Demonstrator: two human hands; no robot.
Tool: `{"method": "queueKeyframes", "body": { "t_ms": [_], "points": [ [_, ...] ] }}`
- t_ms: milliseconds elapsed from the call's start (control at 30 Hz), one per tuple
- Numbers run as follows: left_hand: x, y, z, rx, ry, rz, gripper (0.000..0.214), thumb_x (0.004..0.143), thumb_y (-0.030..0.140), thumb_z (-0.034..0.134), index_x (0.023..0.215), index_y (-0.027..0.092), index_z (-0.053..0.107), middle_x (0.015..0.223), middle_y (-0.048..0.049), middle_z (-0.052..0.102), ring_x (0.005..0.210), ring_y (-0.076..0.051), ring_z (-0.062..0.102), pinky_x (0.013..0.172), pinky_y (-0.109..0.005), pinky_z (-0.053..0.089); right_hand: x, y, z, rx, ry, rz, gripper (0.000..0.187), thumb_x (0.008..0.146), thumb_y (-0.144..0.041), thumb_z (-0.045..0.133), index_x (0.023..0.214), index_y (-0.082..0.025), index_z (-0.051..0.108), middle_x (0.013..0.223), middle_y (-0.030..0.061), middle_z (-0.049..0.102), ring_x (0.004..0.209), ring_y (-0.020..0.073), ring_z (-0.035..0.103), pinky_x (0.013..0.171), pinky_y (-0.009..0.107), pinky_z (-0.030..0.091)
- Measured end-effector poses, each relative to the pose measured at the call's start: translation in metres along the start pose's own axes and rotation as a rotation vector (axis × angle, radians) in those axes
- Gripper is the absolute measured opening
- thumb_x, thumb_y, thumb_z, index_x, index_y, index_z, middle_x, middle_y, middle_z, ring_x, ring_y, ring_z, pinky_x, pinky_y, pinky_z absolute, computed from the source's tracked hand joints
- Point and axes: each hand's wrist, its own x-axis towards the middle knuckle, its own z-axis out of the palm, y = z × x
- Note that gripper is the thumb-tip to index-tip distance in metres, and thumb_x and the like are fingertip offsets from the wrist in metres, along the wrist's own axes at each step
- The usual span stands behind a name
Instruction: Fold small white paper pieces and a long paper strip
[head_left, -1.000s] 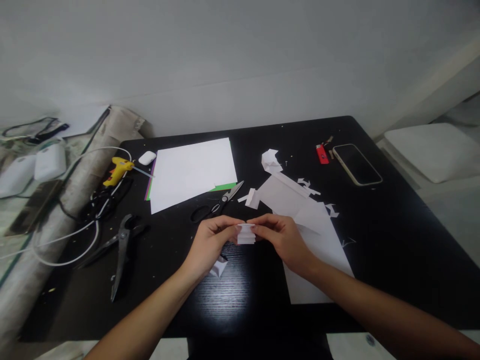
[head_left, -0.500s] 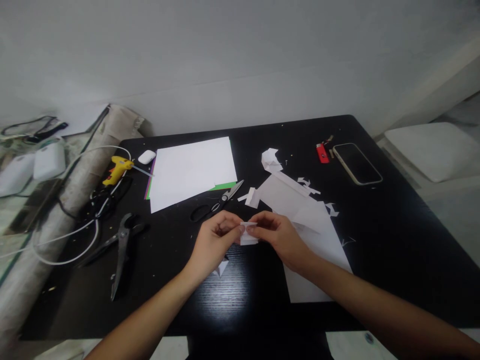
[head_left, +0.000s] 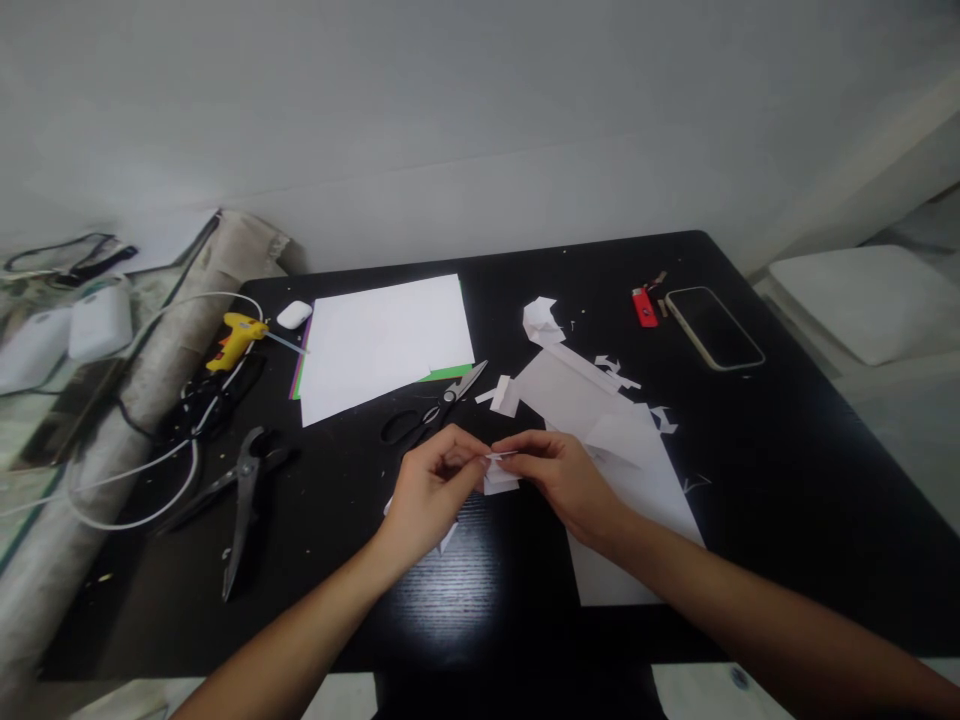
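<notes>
Between my two hands, above the front middle of the black table [head_left: 330, 610], is a small folded piece of white paper [head_left: 500, 482]. My left hand [head_left: 436, 485] pinches its left side between thumb and fingers. From the right, my right hand [head_left: 561, 478] pinches the upper right edge in the same way. The fingertips cover part of the folds. Partly behind my left wrist lies a white paper scrap [head_left: 448, 538]. Just beyond my left hand rest black-handled scissors [head_left: 439, 405], blades pointing to the back right.
White sheets [head_left: 390, 340] over coloured ones lie back left. A cut sheet [head_left: 637, 500] and paper scraps [head_left: 506, 395] lie right of centre. Left are a yellow glue gun [head_left: 238, 340], its cable and pliers [head_left: 247, 490]. A red lighter [head_left: 643, 307] and a phone [head_left: 714, 328] sit back right.
The folded paper has tilted, its upper edge now seen nearly edge-on. Both hands have shifted slightly, and more of the scrap by my left wrist shows.
</notes>
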Motion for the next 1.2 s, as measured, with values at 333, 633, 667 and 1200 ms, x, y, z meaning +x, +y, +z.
{"method": "queueKeyframes", "body": {
  "t_ms": [333,633,667,1200],
  "points": [
    [0.0042,0.0018,-0.0039,-0.031,0.004,0.039,0.007,0.088,0.018,0.067,0.09,0.015,0.072,0.064,0.0028,0.066,0.06,-0.01,0.062,0.06,-0.02,0.049,0.0021,-0.0019,-0.0023,-0.006,-0.091,-0.024,0.017,0.074,-0.029,0.084,0.089,-0.022,0.084,0.087,0.0035,0.076,0.08,0.018,0.067,0.069,0.03,0.055],
    [0.0049,0.002,-0.0064,-0.026,0.026,0.052,0.01,0.088,0.017,0.064,0.087,0.016,0.074,0.067,0.0022,0.068,0.061,-0.011,0.066,0.06,-0.02,0.053,0.0012,-0.0058,-0.0009,0.099,-0.125,-0.045,0.018,0.079,-0.034,0.079,0.086,-0.018,0.084,0.087,0.0066,0.077,0.083,0.0218,0.074,0.069,0.033,0.065],
    [0.0047,0.0022,-0.0067,-0.02,0.025,0.051,0.01,0.088,0.017,0.063,0.087,0.016,0.074,0.068,0.0018,0.069,0.062,-0.011,0.066,0.061,-0.02,0.054,0.0012,-0.0057,-0.0009,0.07,-0.114,-0.059,0.019,0.078,-0.035,0.083,0.087,-0.019,0.083,0.087,0.0056,0.077,0.083,0.0212,0.074,0.07,0.032,0.065],
    [0.0049,-0.0006,-0.0044,0.035,0.011,-0.087,0.02,0.087,0.035,0.073,0.088,0.015,0.07,0.073,-0.0004,0.069,0.065,-0.013,0.067,0.065,-0.024,0.061,0.0007,-0.0004,-0.0022,-0.226,0.048,-0.29,0.021,0.074,-0.036,0.087,0.09,-0.022,0.082,0.086,0.0042,0.08,0.083,0.0212,0.075,0.079,0.036,0.061]
  ]
}}
